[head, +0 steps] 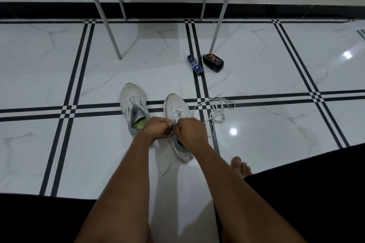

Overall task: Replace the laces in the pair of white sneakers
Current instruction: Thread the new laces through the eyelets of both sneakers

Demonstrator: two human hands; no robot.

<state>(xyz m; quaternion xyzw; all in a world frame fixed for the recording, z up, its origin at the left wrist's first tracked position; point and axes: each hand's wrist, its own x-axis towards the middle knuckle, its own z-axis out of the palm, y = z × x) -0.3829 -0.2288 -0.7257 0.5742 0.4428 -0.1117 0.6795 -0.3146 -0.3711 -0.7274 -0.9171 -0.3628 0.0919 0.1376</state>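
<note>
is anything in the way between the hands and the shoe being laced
Nothing visible. Both the left hand and right hand are already at the right sneaker, fingers curled at its lacing area. The loose lace trails off to the right.

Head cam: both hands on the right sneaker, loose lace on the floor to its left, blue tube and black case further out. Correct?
One error: in the head view the loose lace lies on the floor to the right of the right sneaker, not its left. The rest holds: left hand and right hand are both on that sneaker, with the blue tube and black case further out.
</note>
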